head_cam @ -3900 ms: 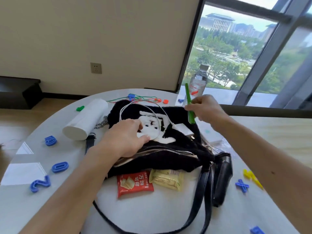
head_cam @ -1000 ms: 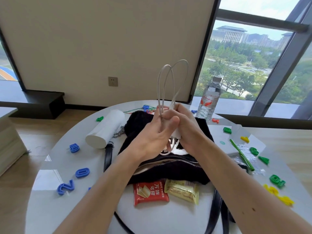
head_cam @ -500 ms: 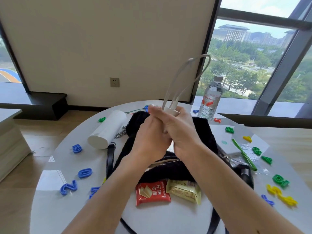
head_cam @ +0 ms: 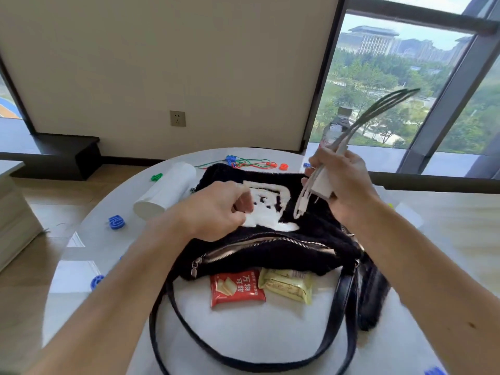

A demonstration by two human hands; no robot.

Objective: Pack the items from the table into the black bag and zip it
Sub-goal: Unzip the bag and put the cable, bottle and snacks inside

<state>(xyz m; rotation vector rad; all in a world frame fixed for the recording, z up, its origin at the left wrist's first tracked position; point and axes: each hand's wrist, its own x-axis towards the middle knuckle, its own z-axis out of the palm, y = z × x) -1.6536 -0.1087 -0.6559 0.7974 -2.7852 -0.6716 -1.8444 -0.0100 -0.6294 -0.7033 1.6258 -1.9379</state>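
Observation:
A fuzzy black bag [head_cam: 311,236] with a white pattern lies in the middle of the round white table [head_cam: 243,328], its zipper open along the near side. My right hand [head_cam: 343,182] holds a white charger with its folded cable [head_cam: 322,182] above the bag's right end; the cable loops stick up to the right. My left hand [head_cam: 216,209] hovers over the bag's left part with fingers curled and nothing in it. A red snack packet [head_cam: 236,288] and a yellow snack packet [head_cam: 286,285] lie just in front of the bag.
A white cylinder [head_cam: 165,190] lies left of the bag. A water bottle [head_cam: 338,125] stands behind my right hand. Coloured cords [head_cam: 251,162] lie at the far edge. Blue plastic pieces [head_cam: 116,221] are scattered at the left. The black strap [head_cam: 243,361] loops over the near table.
My hands have come apart. The right hand has carried the charger and cable to the right, its loops now tilted right. The left hand has let go and dropped toward the bag.

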